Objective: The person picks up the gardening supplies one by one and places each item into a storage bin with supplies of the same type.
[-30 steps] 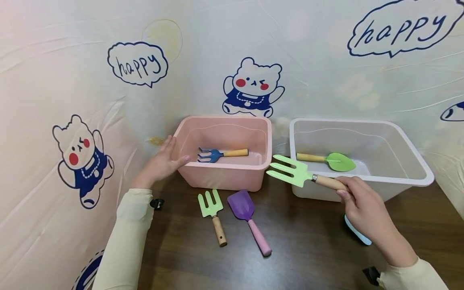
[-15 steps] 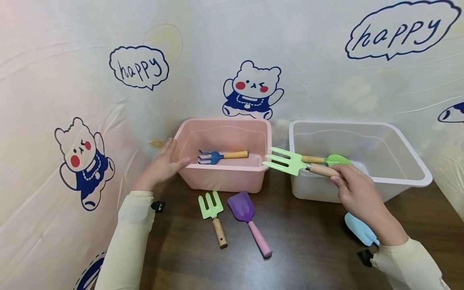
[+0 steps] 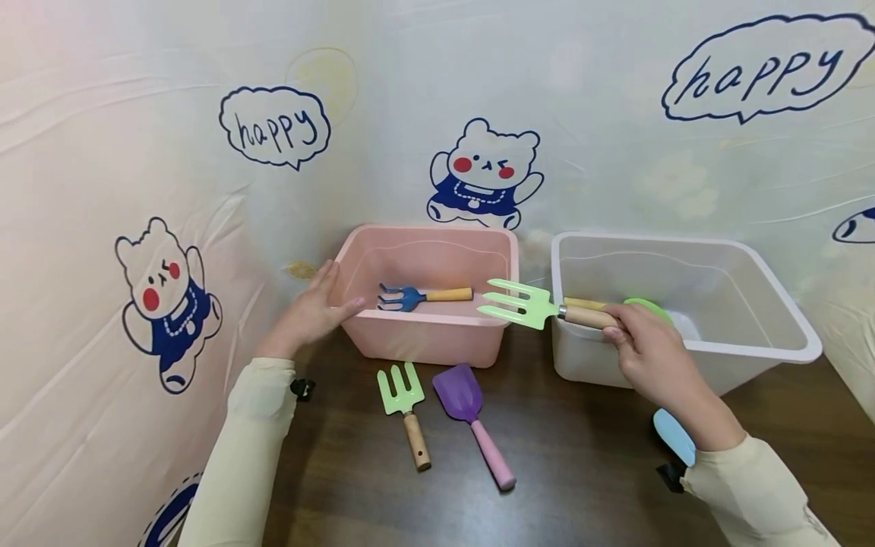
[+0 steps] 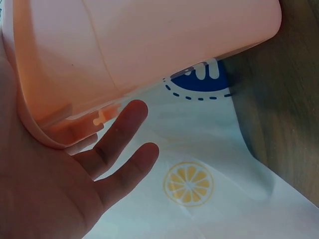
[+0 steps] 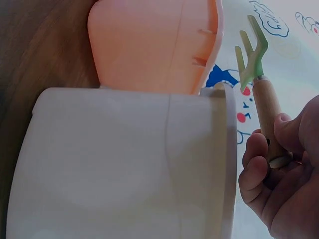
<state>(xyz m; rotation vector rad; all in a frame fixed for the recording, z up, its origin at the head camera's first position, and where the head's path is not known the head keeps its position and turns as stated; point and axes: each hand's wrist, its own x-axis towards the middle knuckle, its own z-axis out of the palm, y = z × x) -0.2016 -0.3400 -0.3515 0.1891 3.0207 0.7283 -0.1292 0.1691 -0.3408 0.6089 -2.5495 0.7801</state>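
My right hand (image 3: 652, 353) pinches the wooden handle of a light green hand fork (image 3: 526, 304). The fork is raised, its tines pointing left over the right front corner of the pink bin (image 3: 424, 343). In the right wrist view, thumb and fingers close round the handle's end. My left hand (image 3: 307, 315) rests on the pink bin's left rim, thumb over the edge; its other fingers extend loosely outside, as the left wrist view shows. A blue three-pronged cultivator (image 3: 410, 298) lies in the pink bin. A green trowel (image 3: 648, 308), partly hidden by my right hand, lies in the grey-white bin (image 3: 588, 366).
On the brown table (image 3: 560, 471) in front of the bins lie a smaller green fork (image 3: 402, 395) and a purple shovel (image 3: 459, 395) with a pink handle. A light blue tool (image 3: 673, 433) is partly covered by my right arm. Printed cloth (image 3: 383, 91) hangs behind.
My right hand has carried the green fork leftward, from the grey-white bin's front edge to over the pink bin's right corner. My left hand stays at the pink bin's rim.
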